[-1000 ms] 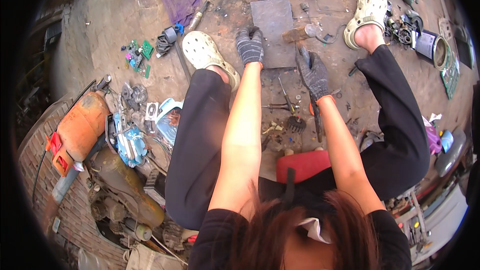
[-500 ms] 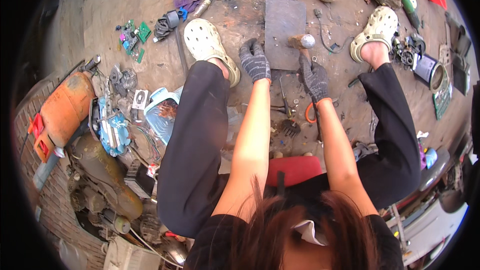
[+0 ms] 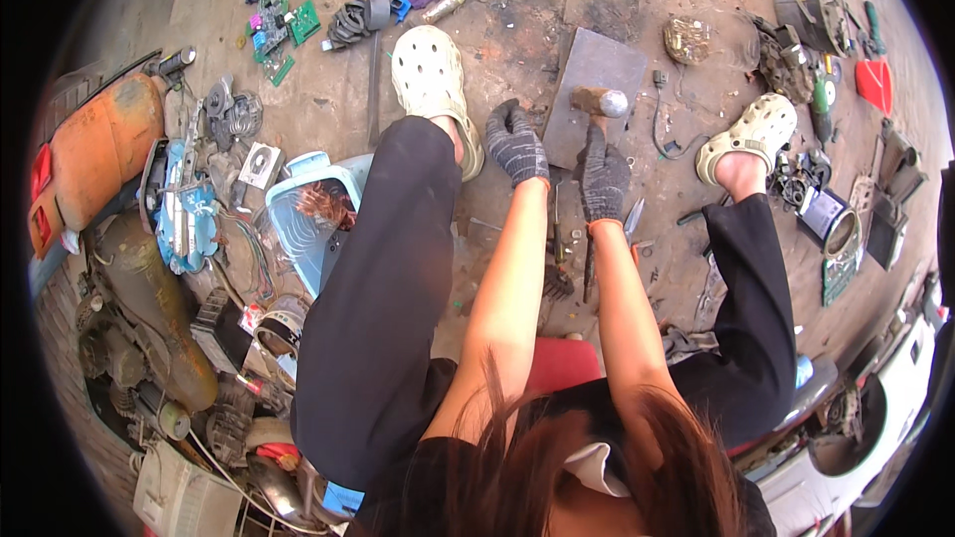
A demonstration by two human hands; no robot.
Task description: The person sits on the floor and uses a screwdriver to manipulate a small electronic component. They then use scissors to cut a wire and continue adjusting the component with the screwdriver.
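A hammer with a rounded grey metal head and a dark handle [image 3: 600,129] is gripped by the right hand [image 3: 604,179], whose grey knit glove is closed around the handle. The hammer head is held just beyond that hand, over a flat grey metal plate [image 3: 597,70] on the floor. The gloved left hand [image 3: 515,144] is curled beside the plate's near-left edge; whether anything is held in it cannot be told.

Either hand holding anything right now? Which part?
The right hand grips a hammer by its handle, head over the grey metal plate. The left hand is fisted on the ground beside the plate; any hold cannot be told.
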